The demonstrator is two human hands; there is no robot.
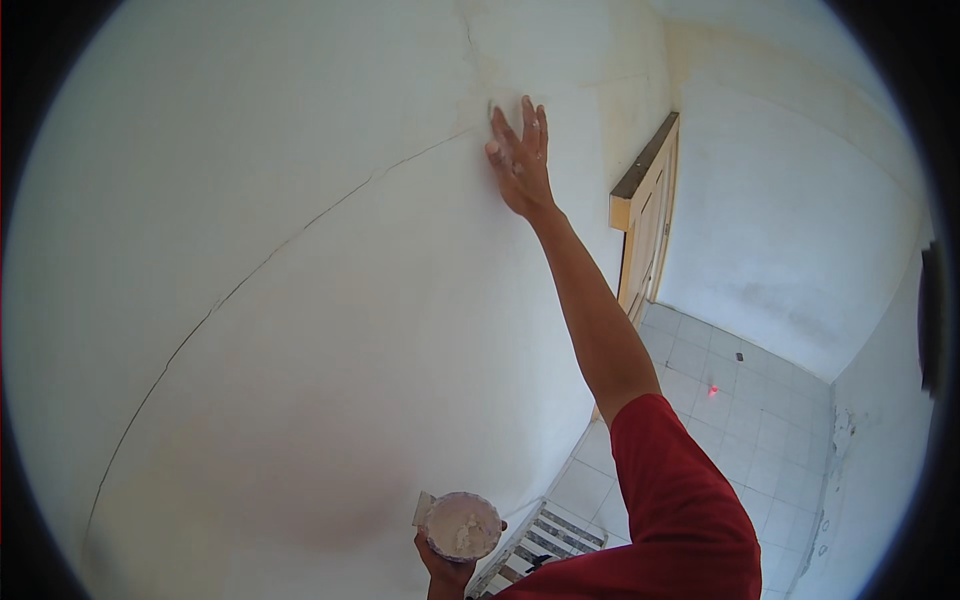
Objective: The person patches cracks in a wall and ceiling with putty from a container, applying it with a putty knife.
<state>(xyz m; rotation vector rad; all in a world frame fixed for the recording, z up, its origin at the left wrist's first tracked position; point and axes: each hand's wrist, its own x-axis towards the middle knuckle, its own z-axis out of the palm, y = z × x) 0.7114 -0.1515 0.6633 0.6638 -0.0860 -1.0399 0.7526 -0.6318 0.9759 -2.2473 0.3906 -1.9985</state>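
Observation:
My right hand [520, 170] is raised high against the white wall [300, 330], fingers stretched and apart. Its index fingertip is at the wall where a long dark crack [268, 258] reaches its upper right end. White smears mark the fingers, and a small pale dab shows beside the fingertip. Low down, my left hand [447, 570] wraps round a bowl [464, 527] of whitish paste and holds it upright. A flat pale scraper blade [423, 508] sticks out at the bowl's left side; its handle is hidden.
A wooden door frame [648, 190] stands out from the wall to the right. Below lies a tiled floor [780, 430] with a small dark object [740, 357] on it. A slatted surface [545, 540] with something black on it is close to my red sleeve. Another wall [790, 200] closes the far side.

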